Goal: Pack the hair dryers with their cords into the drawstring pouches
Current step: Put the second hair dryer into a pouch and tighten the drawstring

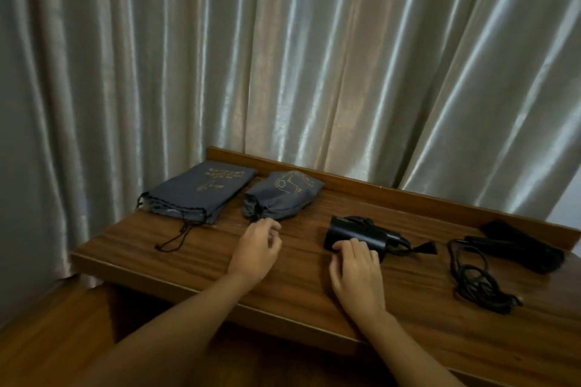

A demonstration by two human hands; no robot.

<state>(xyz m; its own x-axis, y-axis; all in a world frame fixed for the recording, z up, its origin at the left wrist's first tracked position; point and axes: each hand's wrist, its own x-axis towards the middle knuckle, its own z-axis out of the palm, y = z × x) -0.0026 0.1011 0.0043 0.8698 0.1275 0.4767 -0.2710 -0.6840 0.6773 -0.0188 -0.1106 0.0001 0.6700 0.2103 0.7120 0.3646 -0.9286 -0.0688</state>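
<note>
The near hair dryer (355, 237), black and compact, lies on its side on the wooden table (298, 286) at centre right, its cord and plug (426, 249) trailing off to the right. The right hand (356, 275) rests on the dryer body, its fingers laid over the near edge and only slightly bent; a full grasp cannot be confirmed. The left hand (256, 250) hovers just above the table near the mouth of the filled pouch (281, 195), with fingers loosely curled and holding nothing. That grey drawstring pouch bulges and lies with its gathered opening toward the person. A second grey pouch (198, 192) lies flat to its left at the table's left end, its black drawstring (177, 239) trailing toward the front edge. A second black hair dryer (522, 245) lies at the far right of the table, its cord (478, 280) loosely coiled in front of it. A pleated, glossy curtain (283, 56) hangs behind the table.
</note>
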